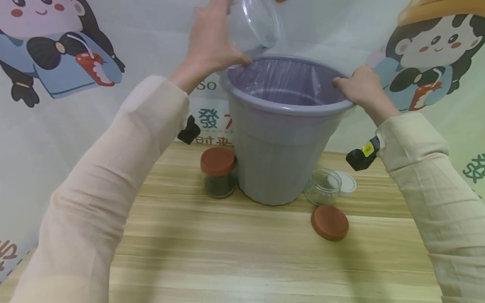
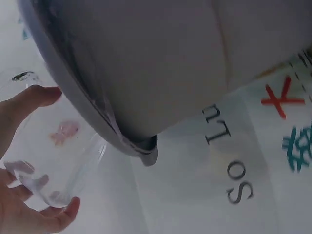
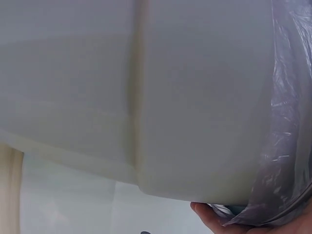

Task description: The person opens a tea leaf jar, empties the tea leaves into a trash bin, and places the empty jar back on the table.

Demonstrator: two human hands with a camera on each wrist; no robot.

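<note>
A tall grey-lavender trash bin [image 1: 280, 155] stands upright on the table, a thin clear plastic liner [image 1: 280, 80] inside it. Above the left part of its rim, my left hand [image 1: 212, 40] holds a clear glass jar [image 1: 254, 25] tilted toward the bin's mouth. Thumb and fingers spread round the jar [image 2: 73, 146] in the left wrist view; a small dark patch shows near its end. My right hand [image 1: 361, 86] grips the bin's right rim. In the right wrist view, fingers [image 3: 212, 219] show beneath the bin's edge and the liner.
Left of the bin stands a jar with a red-brown lid [image 1: 217, 162] and dark contents. To the right are an open glass jar [image 1: 322, 189], a white disc [image 1: 345, 184] and a loose red-brown lid [image 1: 329, 223] on the wooden table [image 1: 227, 252]. A printed cloth [image 1: 151, 50] hangs behind.
</note>
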